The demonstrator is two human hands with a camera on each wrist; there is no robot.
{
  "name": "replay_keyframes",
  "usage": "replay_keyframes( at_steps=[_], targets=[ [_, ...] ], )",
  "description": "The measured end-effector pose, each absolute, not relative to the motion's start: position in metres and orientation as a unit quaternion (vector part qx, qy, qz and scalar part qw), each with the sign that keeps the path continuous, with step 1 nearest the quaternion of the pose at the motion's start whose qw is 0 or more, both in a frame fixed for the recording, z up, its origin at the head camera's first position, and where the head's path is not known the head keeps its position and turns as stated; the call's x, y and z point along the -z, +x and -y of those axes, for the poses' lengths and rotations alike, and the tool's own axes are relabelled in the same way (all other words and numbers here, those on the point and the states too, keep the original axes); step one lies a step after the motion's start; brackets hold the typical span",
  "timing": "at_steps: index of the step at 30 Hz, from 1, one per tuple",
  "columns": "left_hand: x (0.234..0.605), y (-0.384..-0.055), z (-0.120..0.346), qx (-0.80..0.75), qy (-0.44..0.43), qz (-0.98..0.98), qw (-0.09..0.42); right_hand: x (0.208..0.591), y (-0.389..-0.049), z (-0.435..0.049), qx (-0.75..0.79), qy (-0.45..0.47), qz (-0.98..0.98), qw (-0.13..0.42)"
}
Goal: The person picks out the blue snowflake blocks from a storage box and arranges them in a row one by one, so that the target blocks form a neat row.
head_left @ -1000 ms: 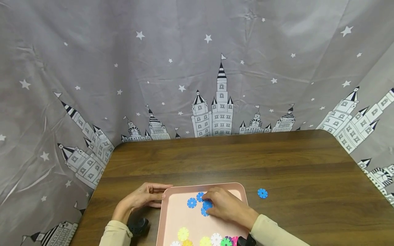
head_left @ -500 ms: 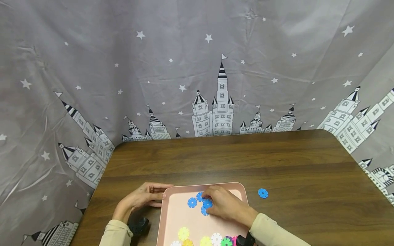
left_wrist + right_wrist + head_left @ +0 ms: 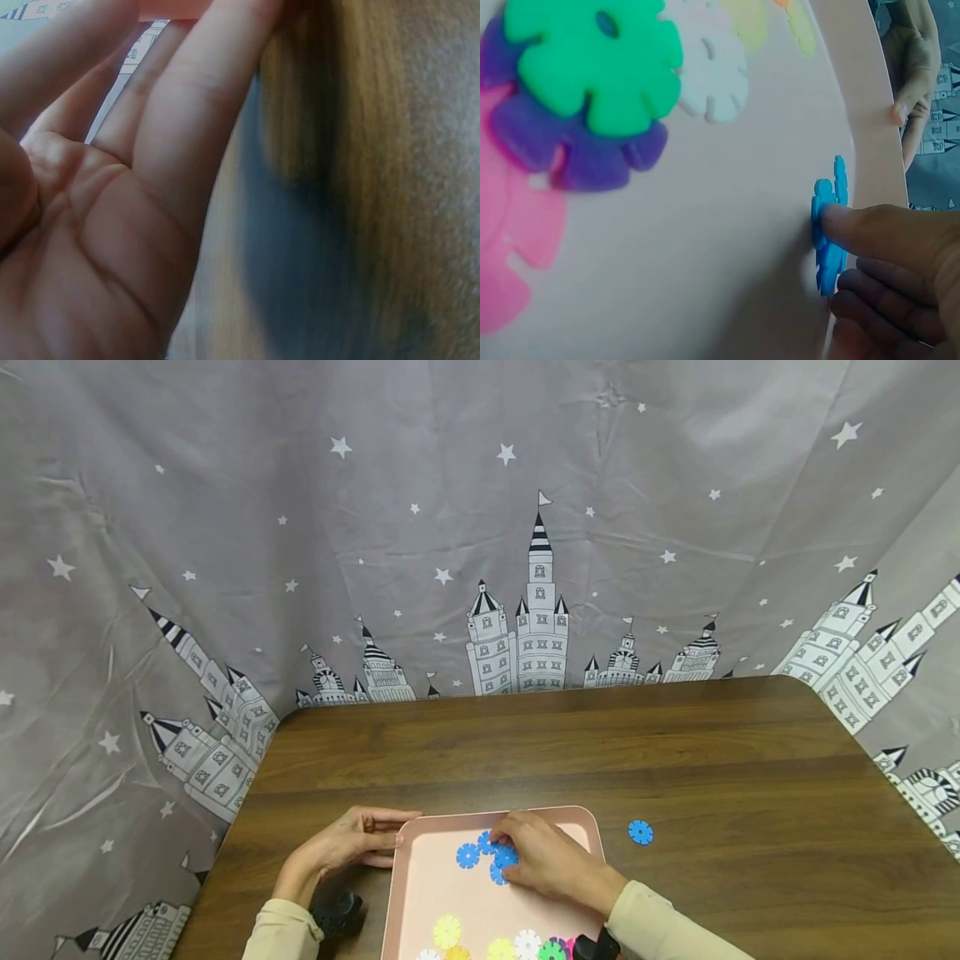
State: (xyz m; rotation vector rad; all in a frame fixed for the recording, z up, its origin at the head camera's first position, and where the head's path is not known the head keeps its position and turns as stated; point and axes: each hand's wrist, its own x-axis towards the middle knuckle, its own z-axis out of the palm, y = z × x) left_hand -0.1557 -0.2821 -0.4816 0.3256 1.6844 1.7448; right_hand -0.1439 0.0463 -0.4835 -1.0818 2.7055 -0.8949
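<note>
My right hand (image 3: 551, 860) is over the far part of a pink tray (image 3: 442, 893), pinching blue notched plastic discs (image 3: 506, 857) of the interlocking snowflake kind. In the right wrist view the thumb (image 3: 877, 229) lies on the blue discs (image 3: 825, 255), which overlap near the tray wall; other fingers curl beside them. One more blue disc (image 3: 467, 856) lies just left of that cluster. At the tray's far left corner my left hand (image 3: 341, 843) touches the outer wall, its fingers fairly straight. The left wrist view shows its palm (image 3: 112, 232) and extended fingers, without any disc.
Yellow (image 3: 447, 932), white (image 3: 527, 943), green (image 3: 552, 951), orange, purple and pink discs lie in the tray's near part. A single blue disc (image 3: 641, 832) sits on the wooden table (image 3: 720, 760), right of the tray. Behind hangs a grey castle-print curtain (image 3: 420, 543).
Both hands stay almost where they were. Only a slight shift of the right fingers at the blue discs shows; the tray and other discs have not moved.
</note>
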Motion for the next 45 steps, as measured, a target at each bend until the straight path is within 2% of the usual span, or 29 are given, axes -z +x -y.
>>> replay_keyframes(
  at_steps=[8,15,24,31,38,45],
  targets=[
    [0.478,-0.154,0.282,-0.671,0.127,-0.649,0.336,0.483,-0.144,-0.047,0.270,-0.341,-0.899,0.042],
    [0.480,-0.155,0.281,-0.680,0.131,-0.635,0.343,0.484,-0.145,-0.047,0.306,-0.337,-0.888,0.063],
    [0.481,-0.156,0.281,-0.677,0.128,-0.638,0.343,0.471,-0.145,-0.060,0.319,-0.342,-0.883,0.046],
    [0.478,-0.153,0.281,-0.677,0.128,-0.640,0.340,0.458,-0.153,-0.089,0.330,-0.343,-0.880,-0.017],
    [0.478,-0.155,0.281,-0.673,0.127,-0.643,0.342,0.439,-0.160,-0.131,0.361,-0.278,-0.890,-0.023],
    [0.481,-0.155,0.280,-0.669,0.121,-0.648,0.344,0.440,-0.160,-0.168,0.348,-0.234,-0.907,-0.047]
  ],
)
